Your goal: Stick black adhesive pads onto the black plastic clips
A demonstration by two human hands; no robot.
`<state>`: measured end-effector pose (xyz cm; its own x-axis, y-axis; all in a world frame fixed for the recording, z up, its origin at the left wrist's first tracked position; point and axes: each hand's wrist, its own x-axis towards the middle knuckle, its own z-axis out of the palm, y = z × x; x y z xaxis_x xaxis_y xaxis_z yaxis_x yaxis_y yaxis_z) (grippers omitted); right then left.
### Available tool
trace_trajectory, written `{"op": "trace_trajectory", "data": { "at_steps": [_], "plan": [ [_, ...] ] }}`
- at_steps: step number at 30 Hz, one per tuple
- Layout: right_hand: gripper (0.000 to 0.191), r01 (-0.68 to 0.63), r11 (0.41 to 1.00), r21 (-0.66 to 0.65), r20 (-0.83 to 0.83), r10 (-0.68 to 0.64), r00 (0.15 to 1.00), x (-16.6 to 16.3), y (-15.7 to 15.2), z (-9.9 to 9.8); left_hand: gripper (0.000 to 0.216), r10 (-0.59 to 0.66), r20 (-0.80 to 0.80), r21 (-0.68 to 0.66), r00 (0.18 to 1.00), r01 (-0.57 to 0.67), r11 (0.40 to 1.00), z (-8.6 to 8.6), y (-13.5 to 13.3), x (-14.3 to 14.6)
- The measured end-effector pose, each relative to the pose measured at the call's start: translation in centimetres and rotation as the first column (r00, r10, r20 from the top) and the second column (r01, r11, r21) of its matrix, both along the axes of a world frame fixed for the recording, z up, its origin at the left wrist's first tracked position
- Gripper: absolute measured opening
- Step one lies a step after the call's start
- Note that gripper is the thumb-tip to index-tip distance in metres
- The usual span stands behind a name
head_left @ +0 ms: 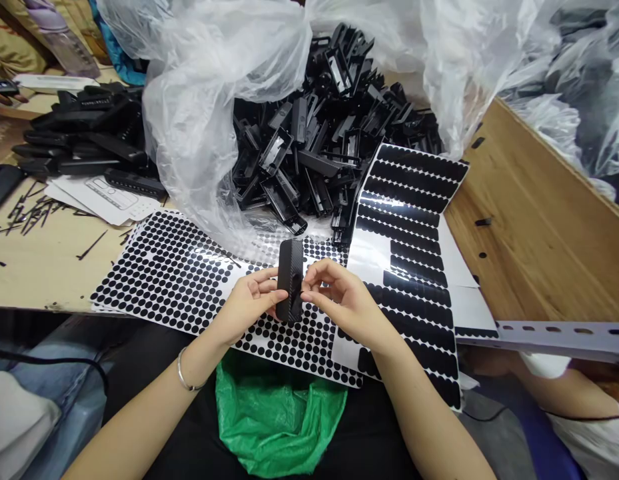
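My left hand (249, 303) grips a black textured plastic part (290, 280), holding it upright over a sheet of round black stickers (174, 273). My right hand (339, 300) is pinched against the part's right side, fingertips pressed to its edge. Whether a sticker sits under those fingertips is too small to tell. A second sheet of oval black stickers (409, 220) lies to the right, with several rows partly emptied.
A clear plastic bag (199, 113) spills a heap of black plastic parts (329, 133) behind the sheets. More black parts (89, 143) are stacked at the far left. A green bag (274, 417) lies in my lap. Another person's arm (569, 393) shows at lower right.
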<state>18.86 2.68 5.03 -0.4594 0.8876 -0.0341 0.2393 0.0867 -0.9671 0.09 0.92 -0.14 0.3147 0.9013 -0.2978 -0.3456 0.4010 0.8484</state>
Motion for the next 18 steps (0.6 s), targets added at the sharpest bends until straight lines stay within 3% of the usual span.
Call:
{"op": "trace_trajectory", "data": {
  "at_steps": [18],
  "plan": [
    [0.011, 0.016, 0.995, -0.098, -0.051, -0.021, 0.998, 0.08, 0.07, 0.07, 0.059, 0.027, -0.017, -0.01, 0.999, -0.027, 1.0, 0.34, 0.05, -0.18]
  ]
}}
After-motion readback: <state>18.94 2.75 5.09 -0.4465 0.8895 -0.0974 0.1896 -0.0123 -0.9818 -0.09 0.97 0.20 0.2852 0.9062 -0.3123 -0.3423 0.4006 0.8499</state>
